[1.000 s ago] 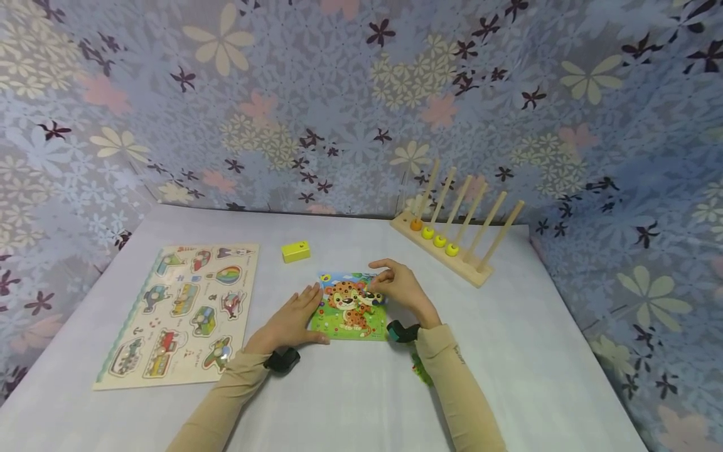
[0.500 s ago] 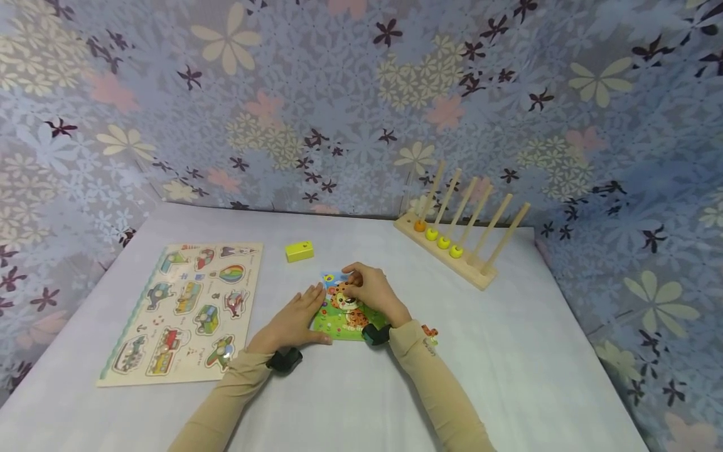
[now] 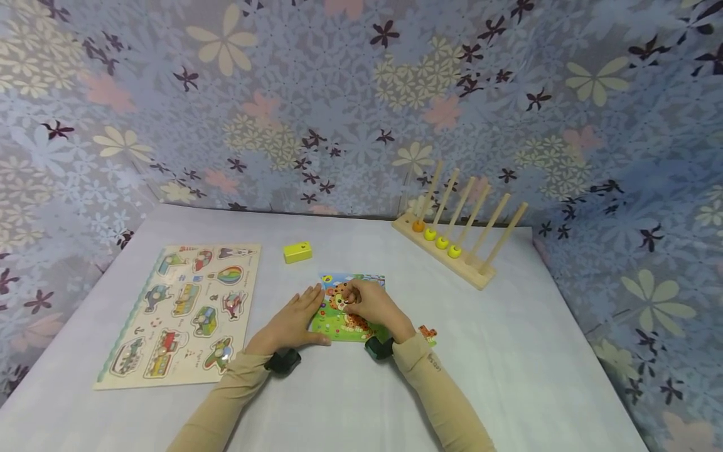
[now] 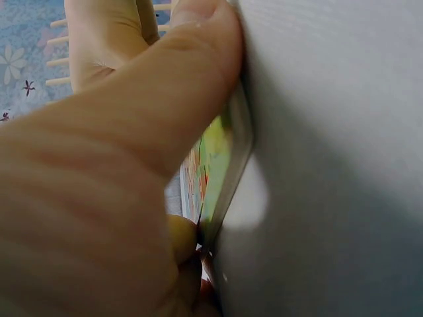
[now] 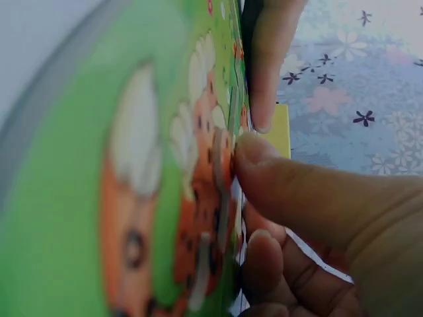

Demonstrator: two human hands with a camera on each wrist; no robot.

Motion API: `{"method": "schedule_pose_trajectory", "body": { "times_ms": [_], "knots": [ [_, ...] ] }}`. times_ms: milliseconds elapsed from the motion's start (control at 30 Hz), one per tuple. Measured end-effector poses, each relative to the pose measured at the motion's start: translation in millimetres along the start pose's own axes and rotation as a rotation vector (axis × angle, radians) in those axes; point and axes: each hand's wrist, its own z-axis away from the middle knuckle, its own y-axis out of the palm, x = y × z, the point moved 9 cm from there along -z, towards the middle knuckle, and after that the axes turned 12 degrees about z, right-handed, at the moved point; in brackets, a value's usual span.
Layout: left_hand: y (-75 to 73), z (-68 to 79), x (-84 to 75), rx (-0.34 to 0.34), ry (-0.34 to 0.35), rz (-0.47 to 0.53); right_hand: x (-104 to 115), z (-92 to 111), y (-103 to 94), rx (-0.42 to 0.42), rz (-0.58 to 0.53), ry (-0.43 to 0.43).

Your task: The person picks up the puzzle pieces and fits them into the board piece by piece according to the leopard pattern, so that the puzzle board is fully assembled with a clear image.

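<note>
A small leopard jigsaw puzzle [image 3: 330, 329] with a green and blue background lies flat on the table. My left hand [image 3: 294, 321] rests along its left side, fingers straight and thumb stretched near the lower edge. Over the leopard's head, my right hand [image 3: 375, 307] pinches a puzzle piece between thumb and curled fingers; the fingers mostly hide it. In the right wrist view, the thumb [image 5: 277, 178] touches the puzzle surface, where raised edges and grooves show. Another loose puzzle piece [image 3: 427, 334], orange and green, lies beside the right sleeve, partly covered.
A large vehicle peg puzzle board [image 3: 194, 370] lies on the left. A yellow block [image 3: 297, 252] sits behind the leopard puzzle. At the back right stands a wooden peg rack [image 3: 463, 267] with orange and yellow beads. A flowered cloth [image 3: 339, 125] hangs behind the table.
My right hand has moved left from the puzzle's upper right corner to the leopard's head, uncovering part of the loose piece on the right. The left hand has stayed put.
</note>
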Motion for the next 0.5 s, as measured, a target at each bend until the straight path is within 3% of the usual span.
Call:
{"method": "schedule_pose_trajectory", "body": {
  "times_ms": [300,500],
  "knots": [
    [-5.4,-0.6,-0.9,-0.016,-0.003,-0.006,-1,-3,-3.8,-0.02,-0.005,0.012],
    [0.0,-0.9,1.0,0.0,-0.007,0.002,-15,5,-12.9,-0.066,-0.211,0.001]
  ]
}}
